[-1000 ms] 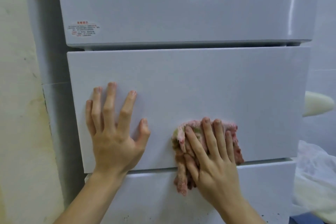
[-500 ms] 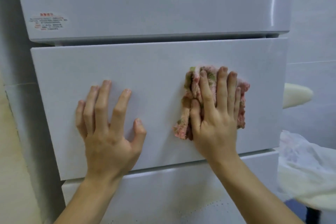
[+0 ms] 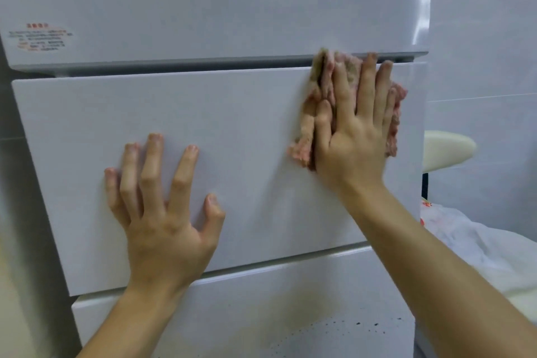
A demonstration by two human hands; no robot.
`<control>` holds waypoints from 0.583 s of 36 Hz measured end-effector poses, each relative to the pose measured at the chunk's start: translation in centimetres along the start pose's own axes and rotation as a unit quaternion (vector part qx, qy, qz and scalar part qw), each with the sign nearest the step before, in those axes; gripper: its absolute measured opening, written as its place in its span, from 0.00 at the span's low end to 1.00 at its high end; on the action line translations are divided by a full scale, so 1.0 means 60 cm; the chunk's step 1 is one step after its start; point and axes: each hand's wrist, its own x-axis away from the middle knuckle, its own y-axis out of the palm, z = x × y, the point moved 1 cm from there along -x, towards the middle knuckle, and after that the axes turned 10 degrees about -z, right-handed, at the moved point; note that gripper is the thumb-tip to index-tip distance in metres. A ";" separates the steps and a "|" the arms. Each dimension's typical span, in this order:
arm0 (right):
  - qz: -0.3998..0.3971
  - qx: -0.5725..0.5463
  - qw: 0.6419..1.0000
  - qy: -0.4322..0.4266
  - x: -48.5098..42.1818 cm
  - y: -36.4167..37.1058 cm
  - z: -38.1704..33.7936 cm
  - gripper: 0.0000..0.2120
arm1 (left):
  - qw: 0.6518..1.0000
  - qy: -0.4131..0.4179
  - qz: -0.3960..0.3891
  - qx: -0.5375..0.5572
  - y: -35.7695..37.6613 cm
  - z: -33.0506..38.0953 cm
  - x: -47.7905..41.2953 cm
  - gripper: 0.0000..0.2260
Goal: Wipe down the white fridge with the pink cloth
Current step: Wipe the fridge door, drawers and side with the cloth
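Note:
The white fridge (image 3: 232, 131) fills the view, with a top door, a middle drawer front and a lower drawer. My right hand (image 3: 354, 131) presses the crumpled pink cloth (image 3: 308, 125) flat against the upper right corner of the middle drawer front, fingers straight and spread, fingertips at the drawer's top edge. The cloth's top reaches the gap under the top door. My left hand (image 3: 162, 206) rests flat on the lower left part of the same drawer front, fingers spread, holding nothing.
A red-print label (image 3: 37, 39) sits on the top door at the left. Right of the fridge is a cream rounded object (image 3: 447, 148) and a white plastic bag (image 3: 476, 244). The lower drawer (image 3: 261, 314) has yellowish stains and dark specks.
My right hand has slid the pink cloth up and to the right, from the drawer's bottom edge to its top right corner. My left hand has stayed pressed on the drawer front.

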 end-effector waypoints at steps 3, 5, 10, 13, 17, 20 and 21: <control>0.018 -0.008 0.999 0.026 -0.035 0.000 -0.007 0.26 | 1.000 -0.005 0.003 0.006 0.002 0.003 -0.001 0.26; 0.027 -0.008 0.999 0.024 -0.018 0.000 -0.001 0.26 | 1.000 -0.009 0.008 0.008 0.003 0.005 -0.003 0.26; 0.001 -0.009 1.000 0.018 0.090 -0.002 0.033 0.26 | 1.000 -0.004 0.013 0.010 0.006 0.004 -0.002 0.26; -0.033 0.002 0.999 0.019 0.173 -0.011 0.064 0.26 | 1.000 -0.003 0.012 0.011 0.007 0.003 0.000 0.26; -0.064 0.028 0.997 0.012 0.226 -0.020 0.099 0.26 | 1.000 -0.002 0.013 0.009 0.009 0.002 -0.001 0.26; -0.064 0.026 0.997 0.022 0.193 -0.022 0.103 0.28 | 1.000 -0.005 0.017 0.006 0.012 0.003 -0.001 0.26; -0.054 0.029 0.997 0.035 0.172 -0.023 0.102 0.29 | 1.000 -0.006 0.018 0.007 0.012 0.004 -0.001 0.25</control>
